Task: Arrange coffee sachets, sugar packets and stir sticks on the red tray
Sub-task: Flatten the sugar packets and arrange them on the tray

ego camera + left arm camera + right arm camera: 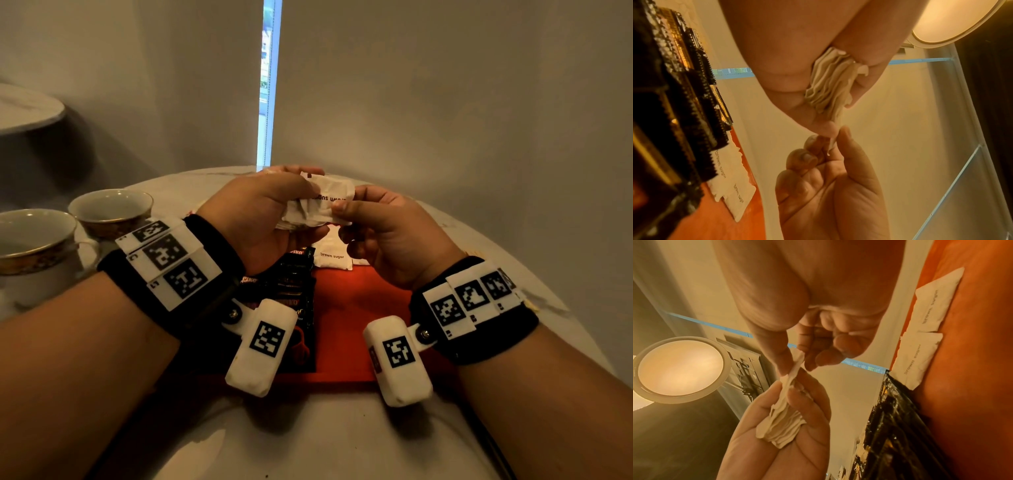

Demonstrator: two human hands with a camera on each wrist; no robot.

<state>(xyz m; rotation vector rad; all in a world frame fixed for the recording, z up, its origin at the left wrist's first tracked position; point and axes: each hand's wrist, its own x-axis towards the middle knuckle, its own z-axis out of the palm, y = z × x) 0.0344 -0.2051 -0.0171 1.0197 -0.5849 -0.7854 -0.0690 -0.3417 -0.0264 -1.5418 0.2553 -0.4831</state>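
Head view high, looking forward-down over table, wrist views close under each palm, angled upward toward ceiling, all sharing red tray and sugar packets

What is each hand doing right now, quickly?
Left hand: grips a stack of white sugar packets.
Right hand: fingers and thumb pinch the outermost packet of that stack.

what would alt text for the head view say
Left hand holds a bunch of white sugar packets while the right hand pinches one, above a red tray with black coffee sachets. Two cups stand left.
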